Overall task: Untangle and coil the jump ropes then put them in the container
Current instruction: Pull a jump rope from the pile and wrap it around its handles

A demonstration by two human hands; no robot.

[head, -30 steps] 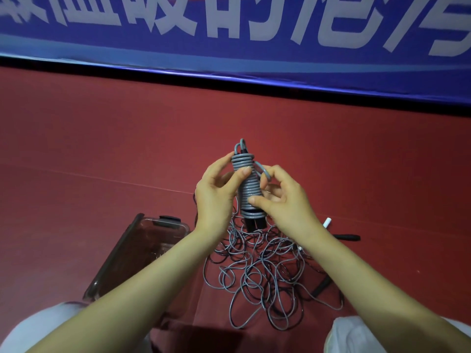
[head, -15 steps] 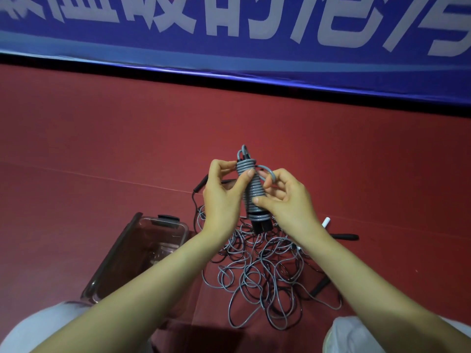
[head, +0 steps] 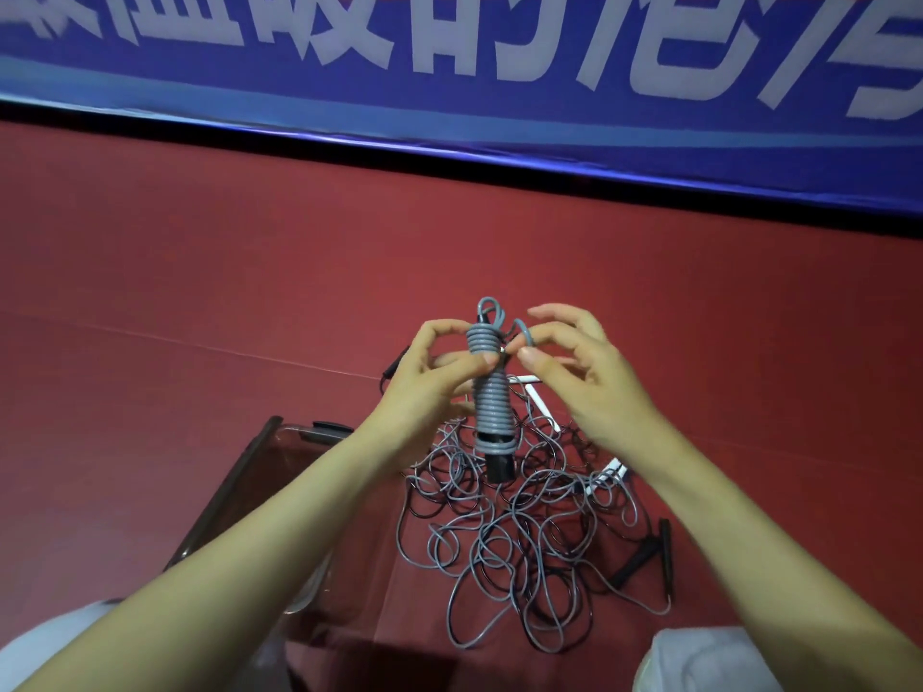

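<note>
The coiled jump rope [head: 492, 392] stands nearly upright in the air, its grey cord wound in tight turns round black handles, whose ends stick out below the winding. A small loop of cord pokes out of the top.

The left hand [head: 424, 392] grips this bundle from its left side, fingers curled behind it and the thumb pressed across the front of the upper turns. The right hand [head: 584, 387], just right of the bundle, pinches a loose loop [head: 522, 328] of the same grey cord between thumb and forefinger near the top of the winding. Its other three fingers are spread and touch nothing.

Straight below the bundle, on the red floor [head: 200, 292], lies one tangled heap of cord [head: 514, 536], grey and black strands mixed. How many ropes it holds cannot be told.

Three black handles show loose on the floor: one [head: 394, 367] left of the bundle, partly behind the left hand, and two [head: 667, 551] [head: 632, 566] lying close together below and to its right. Two white pieces [head: 542, 402] [head: 607, 474] lie right of the bundle, partly under the right hand.

One clear brownish container [head: 225, 494] sits below and left of the bundle, partly covered by the left forearm.

Beyond the bundle hangs one blue banner [head: 249, 102] with white characters.
</note>
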